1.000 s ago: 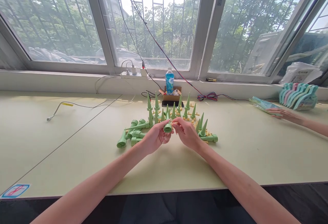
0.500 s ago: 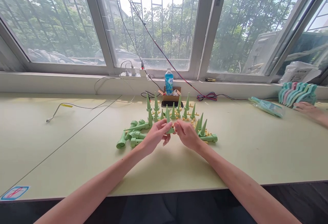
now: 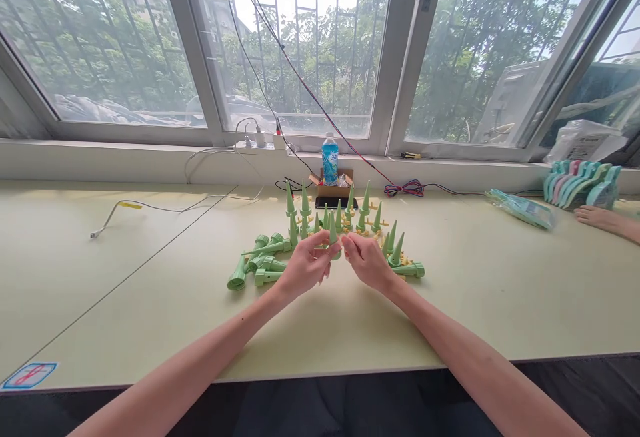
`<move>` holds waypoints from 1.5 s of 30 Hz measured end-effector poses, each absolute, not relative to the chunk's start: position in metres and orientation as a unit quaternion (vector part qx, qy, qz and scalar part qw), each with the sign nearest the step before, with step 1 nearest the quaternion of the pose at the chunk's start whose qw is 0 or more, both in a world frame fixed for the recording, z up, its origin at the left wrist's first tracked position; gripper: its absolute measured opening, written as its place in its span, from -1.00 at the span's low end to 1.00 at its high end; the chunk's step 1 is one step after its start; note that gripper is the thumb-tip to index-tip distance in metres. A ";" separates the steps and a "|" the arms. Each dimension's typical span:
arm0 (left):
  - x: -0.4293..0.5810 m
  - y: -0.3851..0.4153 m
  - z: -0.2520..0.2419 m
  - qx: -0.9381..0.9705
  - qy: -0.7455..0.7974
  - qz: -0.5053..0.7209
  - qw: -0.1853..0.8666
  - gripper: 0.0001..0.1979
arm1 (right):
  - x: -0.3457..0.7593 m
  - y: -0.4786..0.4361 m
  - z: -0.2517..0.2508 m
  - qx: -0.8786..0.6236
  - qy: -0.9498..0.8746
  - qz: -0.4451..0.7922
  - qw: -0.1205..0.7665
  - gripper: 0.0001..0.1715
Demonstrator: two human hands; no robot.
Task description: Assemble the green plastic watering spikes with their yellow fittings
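My left hand point(image 3: 311, 260) is closed around a green plastic watering spike point(image 3: 333, 229), which stands point upward between thumb and fingers. Right beside it, my right hand point(image 3: 367, 258) makes a pinch near the spike's lower part; whatever is between its fingertips is hidden. Behind both hands, several green spikes point(image 3: 367, 202) stand upright, some with small yellow valve pieces point(image 3: 384, 223) in their sides. More spikes point(image 3: 267, 263) lie on their sides in a heap by my left hand. Loose yellow pieces point(image 3: 406, 260) are partly hidden past my right hand.
A blue-labelled bottle point(image 3: 330, 160) stands by a small cardboard box point(image 3: 334, 191), with a dark phone point(image 3: 325, 203) in front. Cables point(image 3: 405, 188) run along the sill. On the right, another person's hand point(image 3: 597, 217) rests near a row of pastel plastic items point(image 3: 580, 183) and a bagged item point(image 3: 520, 209).
The spike in my left hand has shifted slightly right and stands a little straighter. My right hand stays pinched beside it. The other person's hand has moved slightly down by the pastel items.
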State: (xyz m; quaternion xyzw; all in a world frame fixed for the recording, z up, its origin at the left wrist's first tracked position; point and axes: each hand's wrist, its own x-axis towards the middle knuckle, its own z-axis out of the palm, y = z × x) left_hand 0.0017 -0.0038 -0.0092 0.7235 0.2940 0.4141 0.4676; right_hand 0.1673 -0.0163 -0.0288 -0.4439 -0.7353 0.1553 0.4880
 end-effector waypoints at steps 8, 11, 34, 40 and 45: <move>0.001 -0.004 -0.012 0.739 0.308 0.422 0.427 -0.72 | 0.166 -0.016 -0.029 -0.444 -0.728 0.164 0.496 -0.49; 0.002 -0.006 -0.009 0.727 0.302 0.414 0.457 -0.68 | 0.165 -0.017 -0.029 -0.441 -0.724 0.166 0.503 -0.51; -0.001 -0.004 -0.001 0.592 0.269 0.364 0.668 -0.66 | 0.165 -0.020 -0.027 -0.431 -0.760 0.126 0.469 -0.51; 0.001 -0.010 0.001 0.652 0.278 0.357 0.609 -0.66 | 0.167 -0.018 -0.028 -0.433 -0.751 0.117 0.485 -0.35; 0.002 -0.012 -0.001 0.698 0.287 0.358 0.550 -0.64 | 0.167 -0.018 -0.026 -0.451 -0.737 0.120 0.489 -0.28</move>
